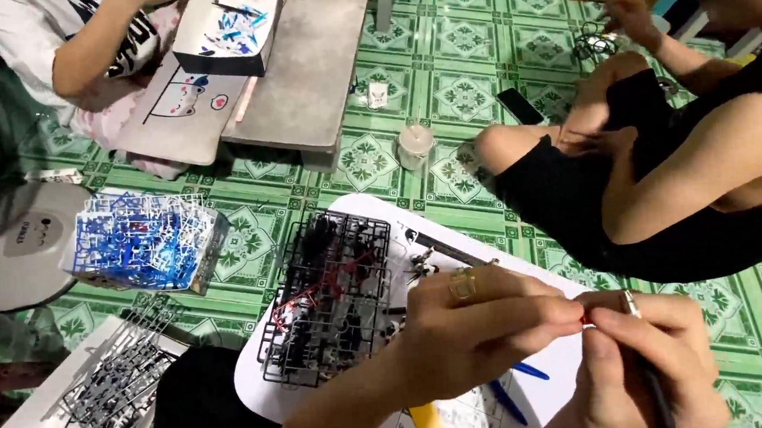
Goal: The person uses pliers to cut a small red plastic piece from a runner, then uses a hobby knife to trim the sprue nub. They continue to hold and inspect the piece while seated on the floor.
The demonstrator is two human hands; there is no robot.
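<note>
My left hand [474, 328], with a ring on one finger, pinches a tiny red part [587, 319] at its fingertips. My right hand [646, 361] meets it from the right and grips a thin dark tool with a metal tip [631, 306], its thumb beside the red part. Both hands hover over a white board [363, 211] on my lap. On that board lies a stack of black plastic part frames [329, 298] with red pieces among them.
A pile of blue and clear part frames [143, 239] sits to the left, grey frames in a white box [108, 394] at lower left. Two other people sit on the green tiled floor [477, 46]. A low grey table [308, 63] and small cup [415, 145] stand beyond.
</note>
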